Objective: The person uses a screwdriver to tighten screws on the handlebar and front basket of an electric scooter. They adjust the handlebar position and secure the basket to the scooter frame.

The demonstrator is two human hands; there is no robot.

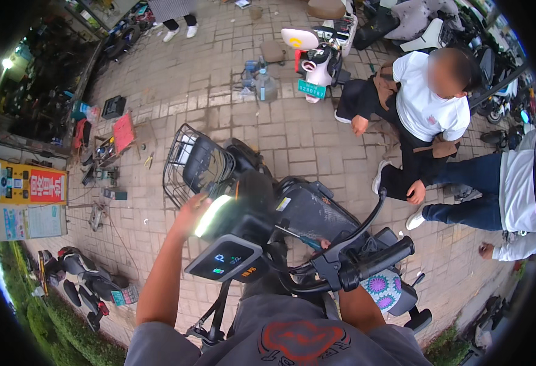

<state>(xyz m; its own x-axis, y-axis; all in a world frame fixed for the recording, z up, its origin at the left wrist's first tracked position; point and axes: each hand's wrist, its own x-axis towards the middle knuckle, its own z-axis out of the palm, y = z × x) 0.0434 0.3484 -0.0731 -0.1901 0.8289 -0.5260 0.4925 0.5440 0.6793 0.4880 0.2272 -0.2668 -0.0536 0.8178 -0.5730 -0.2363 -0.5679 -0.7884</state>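
Note:
My left hand [193, 213] is at the front of the scooter's black headlight housing [246, 201], fingers curled against it beside a bright lit strip; both are slightly blurred. A lit display panel [226, 256] faces me on the near side of this housing. Mostly hidden behind the handlebar [377, 265], my right hand [324, 243] is closed around the teal handle of a screwdriver [309, 241]. Its thin shaft points left toward the underside of the housing. Beyond lie the scooter's wire basket [179, 158] and its dusty dark footboard [316, 210].
At the right a seated person in a white shirt [429, 91] and another person in jeans [475, 183] are close by. A pink-and-white scooter [319, 61] is parked ahead. Tools and a red box [123, 133] lie at left, near a yellow machine [24, 180]. A parked motorbike [85, 274] stands lower left.

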